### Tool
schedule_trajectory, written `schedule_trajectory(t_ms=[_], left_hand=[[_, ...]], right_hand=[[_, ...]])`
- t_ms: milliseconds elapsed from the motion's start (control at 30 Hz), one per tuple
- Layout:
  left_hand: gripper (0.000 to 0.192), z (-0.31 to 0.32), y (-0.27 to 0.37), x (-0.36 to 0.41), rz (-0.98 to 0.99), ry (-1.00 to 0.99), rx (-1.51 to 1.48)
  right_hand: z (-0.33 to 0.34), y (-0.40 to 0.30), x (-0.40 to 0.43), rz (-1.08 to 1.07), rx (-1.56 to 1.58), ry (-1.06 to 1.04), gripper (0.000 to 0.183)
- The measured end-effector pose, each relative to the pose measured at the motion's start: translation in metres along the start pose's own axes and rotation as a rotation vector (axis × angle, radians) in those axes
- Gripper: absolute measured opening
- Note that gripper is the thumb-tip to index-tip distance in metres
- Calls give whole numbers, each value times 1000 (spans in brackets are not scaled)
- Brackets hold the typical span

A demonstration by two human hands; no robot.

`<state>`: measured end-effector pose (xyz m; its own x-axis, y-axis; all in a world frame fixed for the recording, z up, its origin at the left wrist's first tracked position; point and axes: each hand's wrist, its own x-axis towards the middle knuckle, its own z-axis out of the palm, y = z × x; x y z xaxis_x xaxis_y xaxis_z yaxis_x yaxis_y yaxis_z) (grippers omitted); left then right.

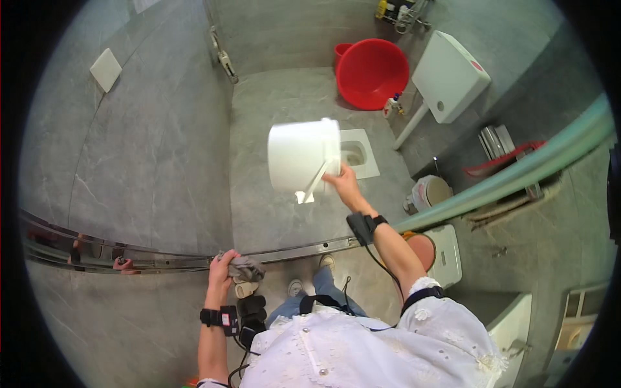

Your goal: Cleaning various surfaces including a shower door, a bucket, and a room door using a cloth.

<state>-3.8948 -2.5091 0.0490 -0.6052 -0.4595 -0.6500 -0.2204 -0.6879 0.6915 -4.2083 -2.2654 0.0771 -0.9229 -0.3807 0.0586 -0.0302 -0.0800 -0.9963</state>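
My right hand (345, 186) grips a white plastic bucket (301, 155) near its rim and handle. The bucket is tipped on its side in the air, slightly blurred, over the grey tiled floor. Behind it, a white squat toilet (372, 167) is partly hidden. A crumpled grey cloth (247, 268) is bunched in my left hand (220, 269), which is at the metal door track (286, 255); whether hand or cloth touches the metal, I cannot tell.
A large red basin (372, 72) leans at the back wall, with a bottle (389, 106) beside it. To the right are a white cistern (449, 80), a lidded bin (432, 191) and a green glass edge (509, 177). Dark slippers (252, 306) lie by my feet.
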Motion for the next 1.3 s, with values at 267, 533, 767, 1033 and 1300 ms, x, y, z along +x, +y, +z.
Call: schedule_trajectory(t_ms=[267, 533, 767, 1033, 1300], left_hand=[[33, -45, -45, 46, 49, -12, 405], [15, -78, -75, 66, -360, -150, 415], [27, -30, -89, 27, -256, -291, 797], [32, 17, -149, -59, -365, -314, 679], [36, 70, -165, -76, -521, -247, 626]], right_hand=[[5, -44, -182, -360, -968, -405, 17], [-56, -59, -324, -225, -1089, -412, 15], [-145, -36, -477, 313, -1131, -152, 22], [-265, -9, -594, 583, -940, 123, 25], [-352, 52, -521, 569, -1030, 189, 29]])
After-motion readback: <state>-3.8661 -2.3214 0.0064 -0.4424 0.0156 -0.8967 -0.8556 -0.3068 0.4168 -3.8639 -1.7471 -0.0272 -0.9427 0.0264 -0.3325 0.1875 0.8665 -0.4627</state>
